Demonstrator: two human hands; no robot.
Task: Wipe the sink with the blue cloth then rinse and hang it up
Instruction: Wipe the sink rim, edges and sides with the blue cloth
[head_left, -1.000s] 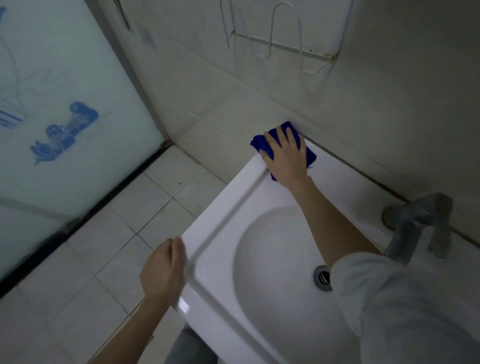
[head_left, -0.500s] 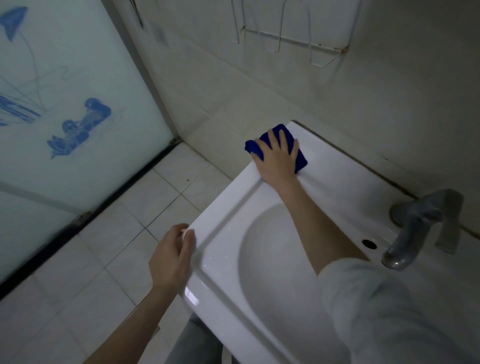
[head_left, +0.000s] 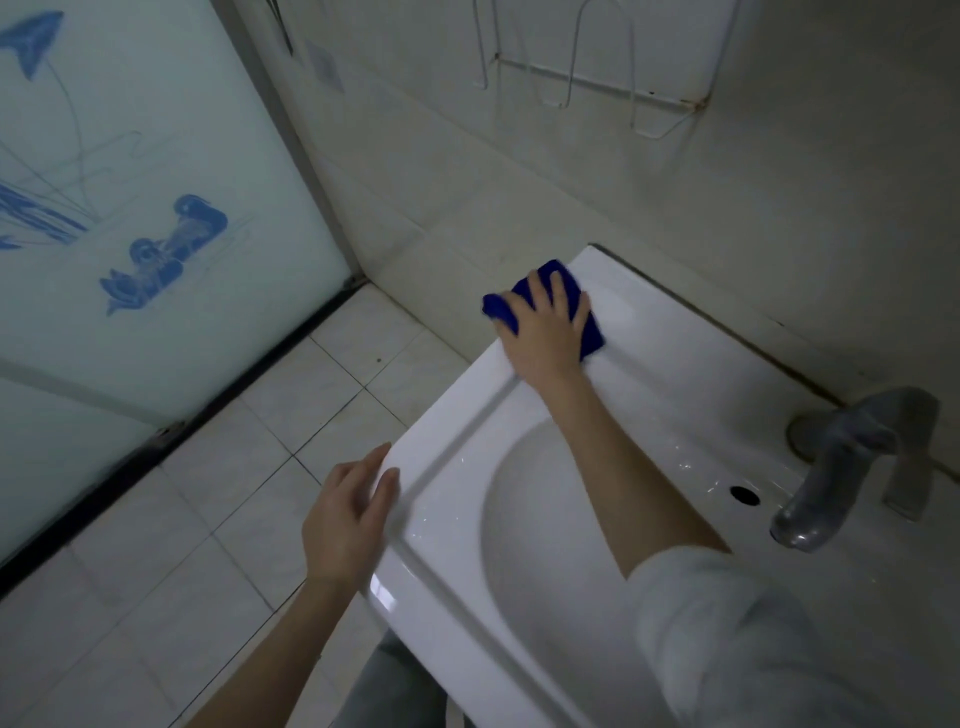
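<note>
Now the right hand (head_left: 545, 332) lies flat on the blue cloth (head_left: 584, 317), fingers spread, pressing it onto the sink's (head_left: 675, 374) rim at the far left corner, close to the tiled wall (head_left: 519, 171). The cloth is bunched under the palm, and a fold of it sticks out past the thumb and over the left edge of the rim. The right forearm reaches across the basin, its pale sleeve (head_left: 727, 639) pushed up near the elbow. The left hand (head_left: 345, 519) is open with its fingers loosely together, holding nothing; its fingertips rest against the sink's near left edge. At the back right of the rim stands a grey tap (head_left: 841, 467), its spout over the basin, with a small dark overflow hole (head_left: 744, 494) just beside it. Above, a white wire rack (head_left: 597, 88) hangs on the wall. To the left, a frosted glass door (head_left: 130, 208) with blue drawings stands over the tiled floor (head_left: 208, 519).
</note>
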